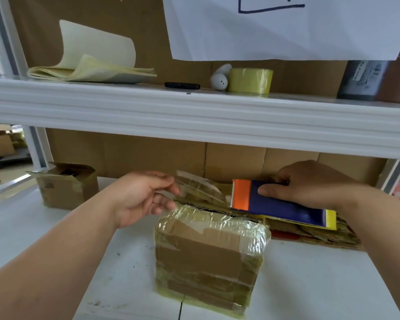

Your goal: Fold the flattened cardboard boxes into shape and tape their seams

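Head view, looking down over both forearms onto a white table (310,285). Centre, just below and between the two hands: a small cardboard box (206,255), upright, its sides and top edge wrapped in wrinkled clear tape. Left hand (143,199), palm turned inward with fingers loosely curled, pinches the free end of a clear tape strip (199,190) that runs rightward to the tape dispenser (275,204); the strip hangs just above the box's top seam, and whether it touches the cardboard cannot be told. Right hand (314,183) grips the dispenser from above, thumb laid along its blue body, fingers curled over the far side; the orange, toothed end points toward the left hand. Beneath the right hand and behind the box: a flattened stack of cardboard (314,234) lying on the table. Beyond and to the outer side of the left hand: a second box (65,183), top flaps open. Above both hands, on a white shelf (194,112): a yellowish tape roll (249,79), a small white object beside it, a black marker (181,85), and folded pale-yellow sheets (90,65).
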